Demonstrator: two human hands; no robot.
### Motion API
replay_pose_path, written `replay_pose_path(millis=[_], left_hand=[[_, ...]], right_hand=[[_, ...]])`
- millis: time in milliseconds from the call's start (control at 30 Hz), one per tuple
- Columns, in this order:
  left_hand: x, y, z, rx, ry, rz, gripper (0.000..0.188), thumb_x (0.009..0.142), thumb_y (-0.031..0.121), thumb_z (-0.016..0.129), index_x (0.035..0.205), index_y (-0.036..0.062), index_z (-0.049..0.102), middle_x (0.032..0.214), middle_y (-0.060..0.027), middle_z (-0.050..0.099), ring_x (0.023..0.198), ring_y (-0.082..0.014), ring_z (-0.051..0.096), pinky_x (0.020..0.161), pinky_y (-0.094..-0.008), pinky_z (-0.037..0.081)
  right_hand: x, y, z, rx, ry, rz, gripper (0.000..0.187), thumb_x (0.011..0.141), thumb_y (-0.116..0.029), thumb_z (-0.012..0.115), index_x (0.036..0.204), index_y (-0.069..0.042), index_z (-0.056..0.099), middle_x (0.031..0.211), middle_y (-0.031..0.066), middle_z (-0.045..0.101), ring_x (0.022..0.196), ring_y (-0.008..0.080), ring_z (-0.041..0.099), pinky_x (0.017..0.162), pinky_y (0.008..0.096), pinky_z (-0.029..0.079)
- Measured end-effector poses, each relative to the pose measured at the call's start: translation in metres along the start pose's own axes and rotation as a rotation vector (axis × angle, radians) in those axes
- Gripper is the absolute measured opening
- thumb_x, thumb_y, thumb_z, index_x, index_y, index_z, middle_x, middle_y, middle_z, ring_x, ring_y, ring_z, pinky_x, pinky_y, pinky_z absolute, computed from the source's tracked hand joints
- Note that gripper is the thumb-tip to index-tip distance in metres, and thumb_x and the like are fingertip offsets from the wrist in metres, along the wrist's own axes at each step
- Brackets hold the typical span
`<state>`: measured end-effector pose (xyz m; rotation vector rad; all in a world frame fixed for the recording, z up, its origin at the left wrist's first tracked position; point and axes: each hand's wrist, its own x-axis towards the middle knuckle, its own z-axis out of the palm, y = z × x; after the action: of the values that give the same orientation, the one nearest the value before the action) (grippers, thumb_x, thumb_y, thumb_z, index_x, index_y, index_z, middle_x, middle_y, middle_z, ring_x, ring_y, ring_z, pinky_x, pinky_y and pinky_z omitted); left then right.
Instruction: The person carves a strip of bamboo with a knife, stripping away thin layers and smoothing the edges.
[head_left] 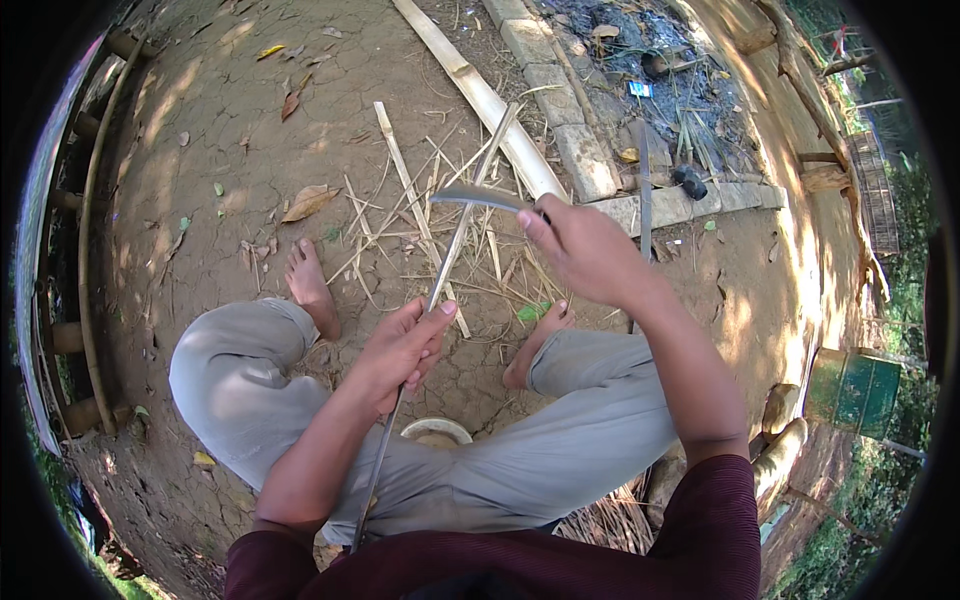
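My left hand [398, 355] is closed around a long narrow bamboo strip [464, 232]. The strip slants from my lap, past my left forearm, up and away to the right, its far end over a wider bamboo slat [458, 68]. My right hand [590, 252] is wrapped round the handle of a curved knife [482, 196], and most of that handle is hidden in the fist. The blade points left and crosses the strip beyond my left hand. Thin bamboo shavings [372, 238] and a split piece [400, 172] lie on the ground beneath.
Stone blocks [572, 140] edge an ash heap [675, 100] at the far right. A long flat blade-like piece [645, 195] lies near the blocks. A round pale rim [437, 429] shows between my legs. A wooden railing [90, 240] runs along the left. Dry leaves [311, 203] dot the cracked soil.
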<state>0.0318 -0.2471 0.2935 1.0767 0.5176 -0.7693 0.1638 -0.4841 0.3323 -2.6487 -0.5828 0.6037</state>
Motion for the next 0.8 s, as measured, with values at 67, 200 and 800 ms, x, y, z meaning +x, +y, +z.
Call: replay_pose_path(millis=[67, 200, 800], left_hand=[[-0.001, 0.001, -0.001, -0.003, -0.013, 0.041, 0.033, 0.104, 0.042, 0.055, 0.093, 0.0119, 0.048, 0.061, 0.0057, 0.039, 0.04, -0.0056, 0.034, 0.036, -0.0235, 0.027], [-0.007, -0.002, 0.002, -0.032, -0.096, -0.001, 0.03, 0.107, 0.038, 0.048, 0.093, 0.0113, 0.047, 0.061, 0.0052, 0.038, 0.041, -0.005, 0.033, 0.036, -0.0234, 0.026], [-0.017, -0.024, 0.004, -0.062, -0.103, -0.109, 0.033, 0.105, 0.042, 0.054, 0.096, 0.0122, 0.044, 0.061, 0.0061, 0.035, 0.043, -0.0052, 0.031, 0.039, -0.0263, 0.025]], right_hand=[[-0.02, -0.025, 0.027, 0.026, 0.001, -0.102, 0.042, 0.107, -0.04, 0.042, 0.099, -0.001, 0.055, 0.074, 0.0227, 0.064, 0.07, 0.0437, 0.065, 0.064, 0.0538, 0.051], [-0.05, -0.052, 0.07, 0.112, 0.041, -0.086, 0.032, 0.106, -0.033, 0.048, 0.099, -0.002, 0.048, 0.07, 0.0227, 0.062, 0.065, 0.0448, 0.063, 0.057, 0.0545, 0.048], [-0.055, -0.051, 0.092, 0.01, -0.012, -0.139, 0.034, 0.106, -0.037, 0.045, 0.095, -0.005, 0.052, 0.063, 0.0213, 0.063, 0.059, 0.045, 0.064, 0.051, 0.055, 0.05]])
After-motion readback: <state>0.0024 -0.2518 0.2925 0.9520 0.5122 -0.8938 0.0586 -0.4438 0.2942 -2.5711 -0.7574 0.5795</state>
